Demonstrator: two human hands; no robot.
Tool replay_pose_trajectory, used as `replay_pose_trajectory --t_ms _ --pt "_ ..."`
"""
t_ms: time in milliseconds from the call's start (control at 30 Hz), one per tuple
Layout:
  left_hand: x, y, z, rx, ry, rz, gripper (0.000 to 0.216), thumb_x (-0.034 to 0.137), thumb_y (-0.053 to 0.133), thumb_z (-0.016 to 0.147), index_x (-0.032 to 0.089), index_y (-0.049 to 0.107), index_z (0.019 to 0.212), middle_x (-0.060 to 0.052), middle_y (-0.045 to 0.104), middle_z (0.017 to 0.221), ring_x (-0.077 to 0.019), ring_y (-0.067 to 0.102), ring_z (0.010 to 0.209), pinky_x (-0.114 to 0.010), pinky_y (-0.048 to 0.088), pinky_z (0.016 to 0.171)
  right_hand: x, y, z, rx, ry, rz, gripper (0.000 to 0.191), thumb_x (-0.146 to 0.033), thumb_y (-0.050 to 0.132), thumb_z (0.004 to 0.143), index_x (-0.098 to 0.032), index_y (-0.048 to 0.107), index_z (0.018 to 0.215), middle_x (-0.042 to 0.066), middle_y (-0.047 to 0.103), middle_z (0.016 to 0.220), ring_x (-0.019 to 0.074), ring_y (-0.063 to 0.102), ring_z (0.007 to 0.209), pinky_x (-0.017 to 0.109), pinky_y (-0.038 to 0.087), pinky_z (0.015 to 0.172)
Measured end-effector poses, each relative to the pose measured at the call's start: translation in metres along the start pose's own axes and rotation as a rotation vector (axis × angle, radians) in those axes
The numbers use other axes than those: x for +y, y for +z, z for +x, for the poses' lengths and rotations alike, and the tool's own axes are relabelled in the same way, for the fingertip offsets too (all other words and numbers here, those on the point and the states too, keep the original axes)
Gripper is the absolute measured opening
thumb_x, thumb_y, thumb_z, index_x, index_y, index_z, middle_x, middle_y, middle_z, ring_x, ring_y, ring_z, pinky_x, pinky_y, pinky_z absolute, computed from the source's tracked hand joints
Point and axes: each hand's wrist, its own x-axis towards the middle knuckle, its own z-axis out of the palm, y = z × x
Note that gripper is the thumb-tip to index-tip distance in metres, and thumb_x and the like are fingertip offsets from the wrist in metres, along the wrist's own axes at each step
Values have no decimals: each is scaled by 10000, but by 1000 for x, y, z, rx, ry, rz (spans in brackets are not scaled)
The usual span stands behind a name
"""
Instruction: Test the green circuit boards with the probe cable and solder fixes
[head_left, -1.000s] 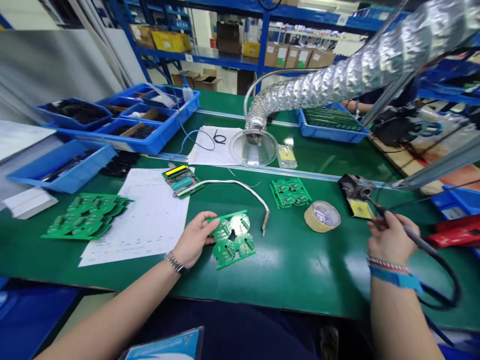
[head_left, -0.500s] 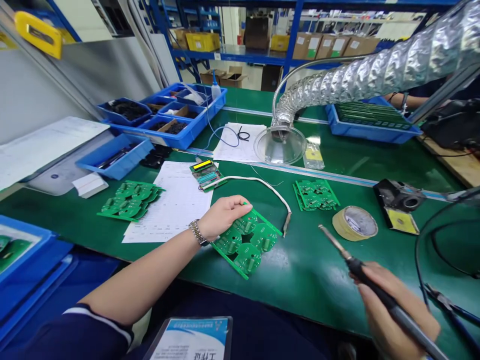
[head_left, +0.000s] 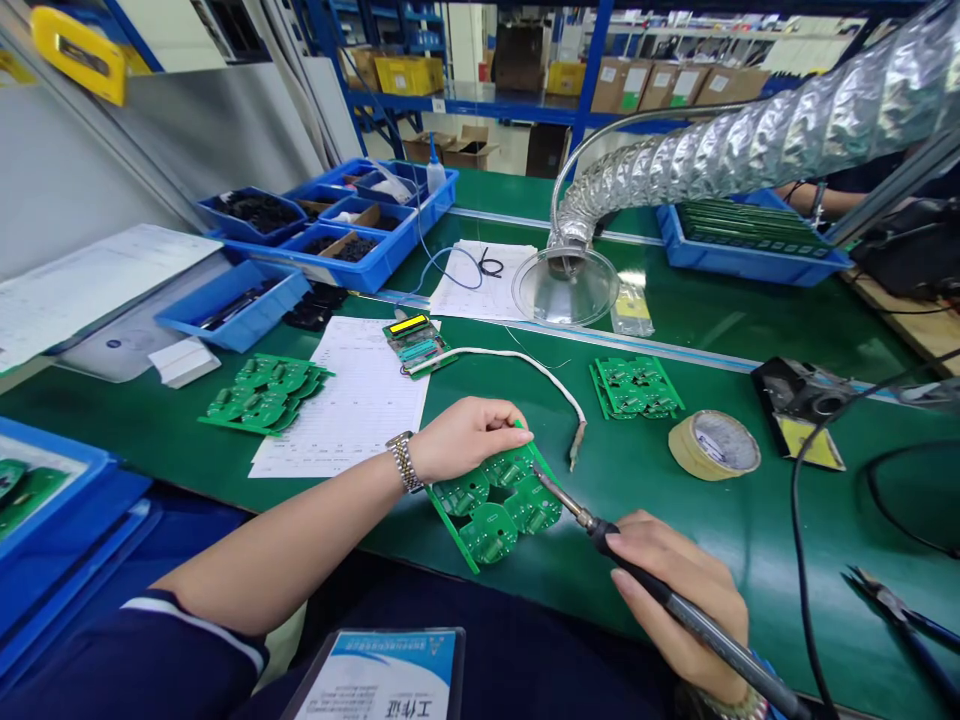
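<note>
My left hand (head_left: 465, 436) rests on the upper edge of a green circuit board panel (head_left: 495, 505) with round sections, pinching it against the green mat near the front edge. My right hand (head_left: 671, 585) is wrapped round the black handle of a soldering iron (head_left: 645, 578). The iron's metal tip touches the panel's right side. A wristwatch sits on my left wrist.
Roll of tan tape (head_left: 712, 445), iron stand with yellow sponge (head_left: 802, 410), another green panel (head_left: 634, 386), white sleeved wire (head_left: 517, 365), paper sheet (head_left: 360, 400), stacked green boards (head_left: 262, 393), blue bins (head_left: 330, 230), fume hose with clear hood (head_left: 566, 285), pliers (head_left: 892, 600) at right.
My right hand has brought the soldering iron left and down from the stand until its tip meets the panel. My left hand has turned the panel and holds it down.
</note>
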Motion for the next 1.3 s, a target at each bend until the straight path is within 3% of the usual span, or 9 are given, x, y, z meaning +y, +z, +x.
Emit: replay_pose_trajectory --t_ms 1300 --pt "3 -2 -4 -73 8 48 233 356 535 787 138 594 732 62 382 534 -62 304 493 -186 241 462 -4 -7 6 -58 -34 9 292 -1 532 732 -145 619 971 52 605 732 169 596 708 317 517 643"
